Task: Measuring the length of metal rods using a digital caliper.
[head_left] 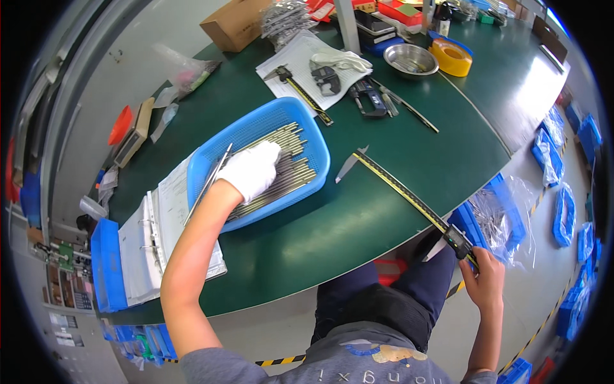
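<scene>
A light-blue mesh basket [324, 153] on the table holds many thin metal rods [297, 173], most lying side by side. My left hand [252, 171], in a white glove, reaches into it with fingers curled down over the rods. The fingertips are partly hidden, so how many rods they grip does not show. A couple of rods [214, 176] lean at a steeper angle by the basket's left side. My bare right hand [484, 280] is closed around the head end of a long digital caliper [409, 197]. Its jaws point away from me over the table, to the right of the basket.
An open ring binder [150, 240] lies left of the basket. Beyond the basket are papers [300, 64] with a smaller caliper [300, 94], a micrometer [368, 97], a metal bowl [411, 59] and yellow tape [449, 57]. A blue bin [470, 224] stands beside the table's right edge.
</scene>
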`<state>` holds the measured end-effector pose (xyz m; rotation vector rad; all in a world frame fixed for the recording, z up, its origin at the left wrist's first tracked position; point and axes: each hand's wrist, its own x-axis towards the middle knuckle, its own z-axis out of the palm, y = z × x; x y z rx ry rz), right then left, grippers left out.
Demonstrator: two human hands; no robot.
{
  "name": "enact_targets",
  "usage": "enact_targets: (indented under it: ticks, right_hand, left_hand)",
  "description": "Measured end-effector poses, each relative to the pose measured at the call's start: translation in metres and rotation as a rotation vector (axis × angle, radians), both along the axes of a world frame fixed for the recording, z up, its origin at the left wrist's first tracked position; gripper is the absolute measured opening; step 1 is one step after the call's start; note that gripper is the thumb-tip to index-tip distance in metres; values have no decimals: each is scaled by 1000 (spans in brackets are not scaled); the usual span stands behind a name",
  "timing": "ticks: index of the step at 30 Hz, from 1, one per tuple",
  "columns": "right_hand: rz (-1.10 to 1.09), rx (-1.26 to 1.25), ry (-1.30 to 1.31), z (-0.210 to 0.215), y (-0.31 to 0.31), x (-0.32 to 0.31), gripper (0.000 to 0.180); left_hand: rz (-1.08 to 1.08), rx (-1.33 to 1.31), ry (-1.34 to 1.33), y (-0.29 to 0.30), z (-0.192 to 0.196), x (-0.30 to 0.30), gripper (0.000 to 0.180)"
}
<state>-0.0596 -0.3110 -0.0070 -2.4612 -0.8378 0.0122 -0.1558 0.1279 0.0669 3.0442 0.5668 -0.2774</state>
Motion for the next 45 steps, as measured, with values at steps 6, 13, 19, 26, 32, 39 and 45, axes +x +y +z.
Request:
enact_targets:
  ticks: [6,13,19,26,32,39,45]
  right_hand:
    - [17,-32,26,-6,-3,3,26]
    - [16,-12,13,-3,0,0,26]
    - [23,-49,-2,-1,0,1,26]
    - [30,-50,-2,3,2,-1,25]
    - [28,-57,1,3,1,-2,26]
    - [32,-63,0,4,-1,-3,26]
    - [31,-63,-1,4,-1,-5,27]
  left_hand:
    - [-746,228,-667,-92,26,7,13]
    - [-983,47,-896,-189,-57,17,17]
    - [-916,4,-764,-178,-87,25,16]
    - [-862,-20,-770,-179,-89,25,12]
    - [-846,-45,-756,-178,-89,26,7]
    - [-804,-145,-737,-176,-86,29,9]
    - [-801,-166,-755,-177,-87,29,9]
